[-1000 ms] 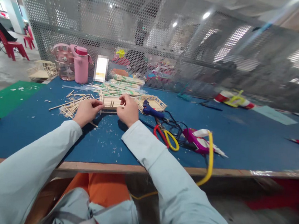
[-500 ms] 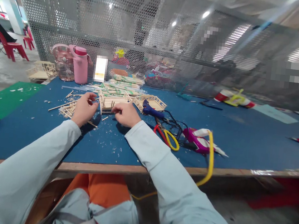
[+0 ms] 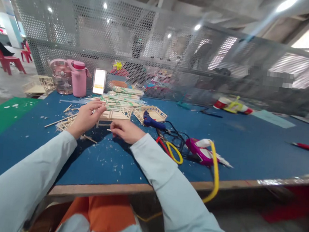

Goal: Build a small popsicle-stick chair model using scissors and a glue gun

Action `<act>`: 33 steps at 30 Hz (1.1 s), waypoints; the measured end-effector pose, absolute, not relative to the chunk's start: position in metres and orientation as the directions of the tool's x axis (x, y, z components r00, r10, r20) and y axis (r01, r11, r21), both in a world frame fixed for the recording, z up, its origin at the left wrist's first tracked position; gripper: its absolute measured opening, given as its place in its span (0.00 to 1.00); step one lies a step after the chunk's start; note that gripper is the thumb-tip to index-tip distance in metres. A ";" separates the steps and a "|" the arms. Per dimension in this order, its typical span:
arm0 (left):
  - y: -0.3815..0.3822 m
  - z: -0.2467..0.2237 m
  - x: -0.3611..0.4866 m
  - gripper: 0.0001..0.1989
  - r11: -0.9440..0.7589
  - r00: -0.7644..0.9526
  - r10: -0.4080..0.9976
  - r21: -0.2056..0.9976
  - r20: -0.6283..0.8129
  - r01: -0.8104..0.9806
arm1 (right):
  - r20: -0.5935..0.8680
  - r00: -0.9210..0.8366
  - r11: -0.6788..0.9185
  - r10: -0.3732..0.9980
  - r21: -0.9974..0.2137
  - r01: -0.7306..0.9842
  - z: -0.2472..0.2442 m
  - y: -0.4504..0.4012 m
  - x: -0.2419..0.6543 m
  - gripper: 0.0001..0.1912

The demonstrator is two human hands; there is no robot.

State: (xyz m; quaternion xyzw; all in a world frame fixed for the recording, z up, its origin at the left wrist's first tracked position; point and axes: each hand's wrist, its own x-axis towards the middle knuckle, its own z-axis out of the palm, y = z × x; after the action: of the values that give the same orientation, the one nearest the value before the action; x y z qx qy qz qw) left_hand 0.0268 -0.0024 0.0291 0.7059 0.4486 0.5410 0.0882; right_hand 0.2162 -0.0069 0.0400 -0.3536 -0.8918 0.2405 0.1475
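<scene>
My left hand [image 3: 87,117] is at the left end of a small wooden stick frame [image 3: 115,115], its fingers over the frame's edge and apparently gripping it. My right hand [image 3: 126,130], closed in a pinch, holds a short wooden stick [image 3: 109,130] just in front of the frame. A pile of loose sticks [image 3: 65,123] lies left of and partly behind my left hand. To the right of the first frame stands a second wooden frame [image 3: 157,114], with a blue-handled tool [image 3: 152,120] at its front.
Yellow and red scissors [image 3: 175,153], black cables and a purple glue gun [image 3: 200,151] lie right of my right hand. A pink bottle [image 3: 79,81], a clear bottle [image 3: 63,79] and bagged sticks [image 3: 123,97] stand or lie behind. A perforated metal screen [image 3: 141,36] rises beyond.
My right hand has come down from the frame's front edge and now pinches a short stick. My left hand has reached over the frame's left end. The camera view has tilted up slightly.
</scene>
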 end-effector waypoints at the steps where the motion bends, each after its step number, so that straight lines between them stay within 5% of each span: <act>1: -0.006 0.032 0.027 0.17 -0.559 -0.018 0.756 0.659 0.654 0.503 | 0.121 -0.707 0.580 0.696 -0.675 0.456 0.044 -0.008 0.222 0.04; 3: -0.014 0.035 0.029 0.19 -0.493 -0.071 0.817 0.758 0.572 0.428 | 0.232 -0.662 0.464 0.713 -0.864 0.197 0.053 -0.010 0.232 0.04; 6: -0.025 0.035 0.035 0.20 -0.442 -0.112 0.860 0.837 0.498 0.322 | 0.447 -0.471 0.496 0.760 -0.868 -0.024 0.061 -0.014 0.238 0.13; 9: -0.034 0.032 0.040 0.20 -0.448 -0.058 0.878 0.858 0.475 0.254 | 0.643 -0.298 0.690 0.705 -0.719 0.082 0.062 -0.023 0.232 0.09; 13: -0.038 0.029 0.039 0.21 -0.416 -0.014 0.901 0.873 0.433 0.255 | 0.823 -0.345 0.876 0.451 -0.336 0.346 0.053 -0.036 0.219 0.05; 16: -0.038 0.029 0.036 0.20 -0.448 -0.007 0.883 0.847 0.470 0.287 | 0.810 -0.442 0.888 0.386 -0.195 0.417 0.044 -0.039 0.211 0.07; 20: -0.044 0.032 0.036 0.15 -0.471 -0.105 0.832 0.794 0.544 0.385 | 0.791 -0.457 0.868 0.407 -0.178 0.464 0.037 -0.036 0.208 0.09; 26: -0.054 0.034 0.039 0.11 -0.396 -0.176 0.887 0.899 0.427 0.185 | 0.799 -0.461 0.851 0.385 -0.114 0.513 0.037 -0.036 0.207 0.11; 33: -0.063 0.044 0.035 0.12 -0.322 -0.208 0.914 0.934 0.349 0.152 | 0.734 -0.559 0.780 0.385 0.065 0.622 0.045 -0.044 0.201 0.13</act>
State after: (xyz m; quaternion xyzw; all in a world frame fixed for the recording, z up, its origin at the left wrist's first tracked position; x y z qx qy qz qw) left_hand 0.0348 -0.0631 0.0445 0.5445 0.4893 0.6038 0.3155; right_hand 0.2012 -0.0436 0.0446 -0.2901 -0.8682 -0.1607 0.3692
